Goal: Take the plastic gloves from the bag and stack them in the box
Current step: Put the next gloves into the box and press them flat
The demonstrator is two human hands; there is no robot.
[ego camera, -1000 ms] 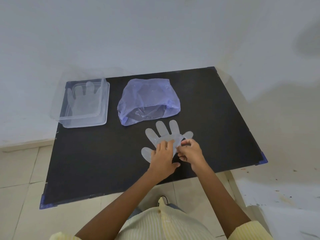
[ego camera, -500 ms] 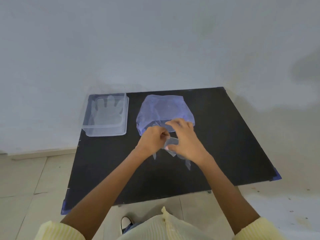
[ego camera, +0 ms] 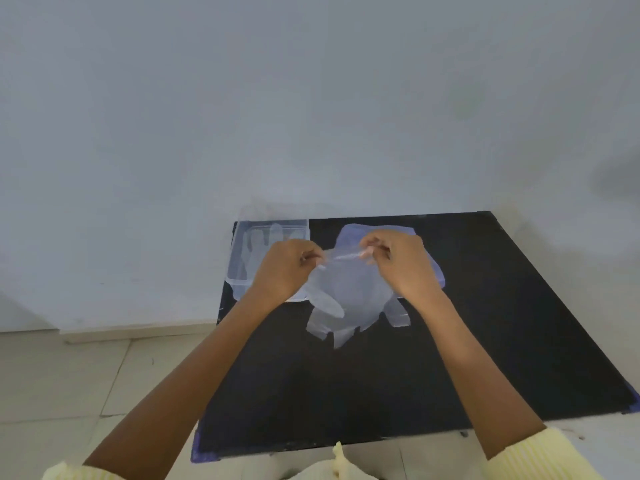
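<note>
Two hands up over the table (ego camera: pixel 485 341), one glove (ego camera: pixel 346 299) between them. Bag (ego camera: pixel 346 239) sits far middle, mostly hidden behind the right hand (ego camera: pixel 401 265). Box (ego camera: pixel 239 268) sits at the far-left corner with a boxed glove (ego camera: pixel 258 244) flat inside, and the left hand (ego camera: pixel 284 271) is partly in front of it. Glove hangs cuff up, fingers dangling, between bag and box, looks clear of the table. Left hand pinches one cuff corner, right hand pinches the other, film stretched thin between.

Risks, my read:
- Film is light and slick, so a pinch slips and the glove flutters off.
- Dangling fingers fold under on landing, so the stack goes crooked.
- Hard pull tears the cuff.
- Left wrist nudges the box at the table edge.
</note>
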